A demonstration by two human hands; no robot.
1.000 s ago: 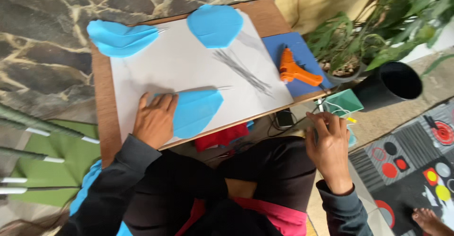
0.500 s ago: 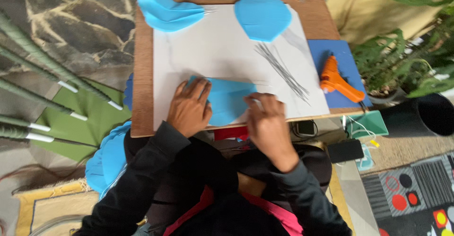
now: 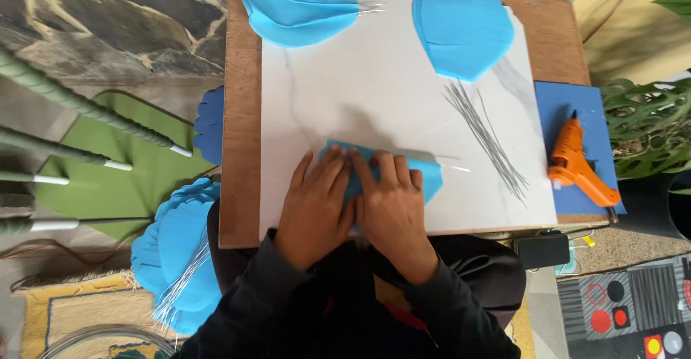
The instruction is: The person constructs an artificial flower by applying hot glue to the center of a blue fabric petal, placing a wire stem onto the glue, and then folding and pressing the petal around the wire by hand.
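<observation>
Both hands lie flat, side by side, on a blue foam petal that rests on the white marble-patterned board. My left hand presses the petal's left part, fingers spread. My right hand covers its middle, and a thin wire sticks out of the petal to the right. Only the petal's right tip and top edge show. Neither hand grips anything.
Two more blue petals lie at the board's far edge. A bundle of thin grey wires lies right of centre. An orange glue gun sits on a blue sheet. A stack of blue petals lies on the floor at left.
My right hand came in from the right side of the table and settled on the petal beside my left hand. The view shifted right and closer over the board.
</observation>
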